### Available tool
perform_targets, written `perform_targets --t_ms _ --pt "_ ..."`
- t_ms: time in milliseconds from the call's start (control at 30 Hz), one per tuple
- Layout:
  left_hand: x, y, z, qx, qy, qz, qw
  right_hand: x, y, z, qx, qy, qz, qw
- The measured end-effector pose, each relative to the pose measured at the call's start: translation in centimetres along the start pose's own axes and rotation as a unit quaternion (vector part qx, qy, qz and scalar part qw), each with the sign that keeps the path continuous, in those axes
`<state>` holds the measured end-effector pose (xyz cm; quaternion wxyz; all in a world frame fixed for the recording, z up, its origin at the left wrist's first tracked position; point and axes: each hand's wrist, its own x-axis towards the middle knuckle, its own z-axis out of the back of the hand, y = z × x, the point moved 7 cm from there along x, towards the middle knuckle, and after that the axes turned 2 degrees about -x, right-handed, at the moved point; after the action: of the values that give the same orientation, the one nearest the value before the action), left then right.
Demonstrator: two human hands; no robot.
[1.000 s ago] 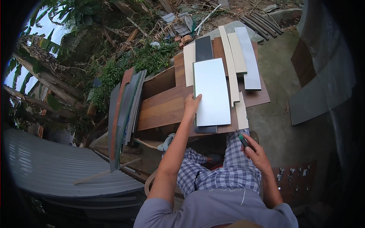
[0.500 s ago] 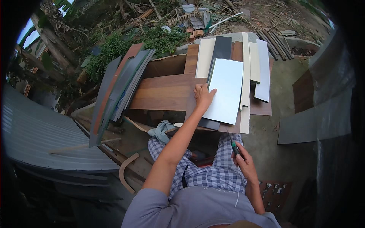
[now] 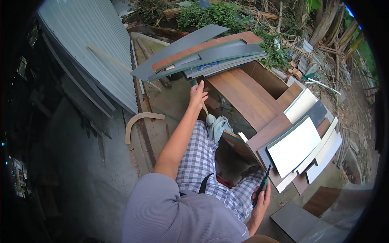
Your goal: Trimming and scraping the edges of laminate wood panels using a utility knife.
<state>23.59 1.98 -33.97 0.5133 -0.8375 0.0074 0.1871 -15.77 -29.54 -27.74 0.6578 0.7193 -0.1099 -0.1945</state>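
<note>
The right hand [image 3: 261,198], low and right of centre in the frame, grasped a slim dark tool [image 3: 262,191] with a green band, its point aimed upward beside the panel pile's near edge. The left hand [image 3: 198,95], above centre, had its fingers loosely parted and released; whether it touched anything could not be told. Just above it leaned a stack of grey and reddish-brown boards [image 3: 210,52]. Below it hung a pale blue cloth [image 3: 219,127]. At centre right, a white panel [image 3: 294,146] lay on other panels; corrugated sheeting [image 3: 95,44] filled the upper left.
</note>
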Motion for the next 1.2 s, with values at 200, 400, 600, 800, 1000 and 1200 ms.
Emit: perform_targets --t_ms 200,400,600,800,1000,1200 --pt "6.9 -5.8 15.1 -0.493 -0.148 -0.027 0.857 1.4 0.3 -3.0 -0.013 0.052 -0.016 0.998" --pt "11.2 -8.9 14.4 -0.461 -0.104 -0.127 0.872 2.3 0.1 -5.2 -0.027 0.075 -0.029 0.996" --pt "12.1 -10.2 15.3 -0.54 -0.243 -0.122 0.796 2.4 0.8 -7.3 -0.019 0.105 -0.024 0.994" --pt "6.0 -14.8 11.3 -0.506 -0.202 -0.211 0.811 1.7 0.9 -7.1 -0.017 0.092 -0.034 0.995" --pt "-2.0 -25.0 9.3 -0.372 -0.085 -0.353 0.854 1.7 0.3 -6.7 -0.031 0.115 -0.047 0.992" --pt "-7.2 -30.0 6.8 -0.348 0.007 -0.367 0.863 2.5 0.3 -6.3 -0.033 0.116 -0.052 0.991"
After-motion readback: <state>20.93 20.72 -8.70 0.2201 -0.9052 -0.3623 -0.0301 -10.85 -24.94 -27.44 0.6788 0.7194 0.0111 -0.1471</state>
